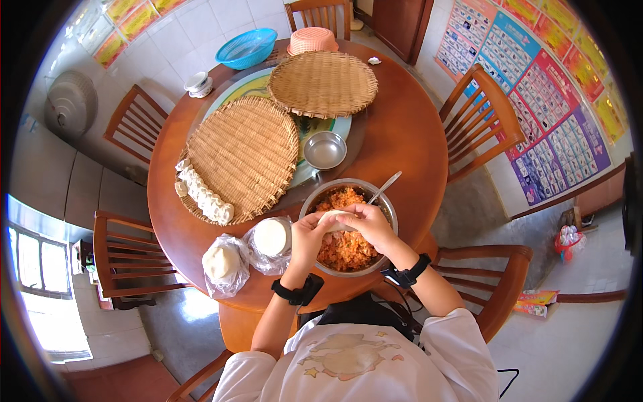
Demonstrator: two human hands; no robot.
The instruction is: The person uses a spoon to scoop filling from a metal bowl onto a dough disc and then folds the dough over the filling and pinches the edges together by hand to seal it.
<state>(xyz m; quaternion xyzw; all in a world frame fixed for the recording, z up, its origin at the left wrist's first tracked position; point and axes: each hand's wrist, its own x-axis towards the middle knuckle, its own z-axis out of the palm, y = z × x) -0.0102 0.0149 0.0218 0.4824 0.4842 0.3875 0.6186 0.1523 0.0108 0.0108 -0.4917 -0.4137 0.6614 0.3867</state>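
Observation:
Between my left hand (307,236) and my right hand (372,226) is a pale dumpling wrapper (333,220), folded over and pinched at its edges by both. My fingers hide whatever it encloses. Right below it stands a steel bowl (393,211) of orange chopped filling (346,254), and a metal spoon (386,187) leans on its far right rim. To the left, two stacks of round wrappers, one whiter (272,237) and one creased (221,261), sit in clear plastic bags. Several folded dumplings (203,193) line the left edge of a woven tray (241,151).
A second woven tray (324,83) lies farther back, near an empty-looking steel bowl (325,151). Blue (246,47) and pink (312,41) plastic baskets stand at the far edge beyond stacked white bowls (199,84). Wooden chairs (479,120) surround the round wooden table (407,135).

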